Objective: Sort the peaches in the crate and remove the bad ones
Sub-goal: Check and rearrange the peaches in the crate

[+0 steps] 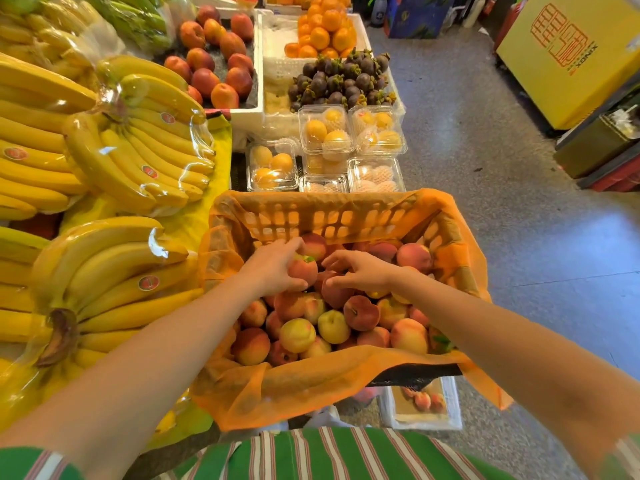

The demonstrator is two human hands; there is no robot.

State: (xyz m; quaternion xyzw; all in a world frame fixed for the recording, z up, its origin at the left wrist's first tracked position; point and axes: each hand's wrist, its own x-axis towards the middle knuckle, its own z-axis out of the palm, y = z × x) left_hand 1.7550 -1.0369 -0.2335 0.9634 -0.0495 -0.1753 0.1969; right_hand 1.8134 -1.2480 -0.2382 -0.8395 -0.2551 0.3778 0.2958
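Note:
An orange plastic crate [322,216] lined with orange mesh holds several red, pink and yellow peaches [332,323]. My left hand [273,265] curls round a reddish peach [304,270] near the middle of the crate, thumb under it. My right hand [360,271] reaches in from the right, with its fingers and thumb closing on a dark red peach [334,292] just beside the first one. Both forearms stretch over the crate's near rim.
Bagged banana bunches [114,161] lie on the stall to the left. Behind the crate stand clear clamshell boxes of yellow fruit [325,133], mangosteens [343,81], oranges [325,32] and a white box of nectarines [214,60]. Speckled floor [519,188] lies to the right. A white foam box [422,407] sits below the crate.

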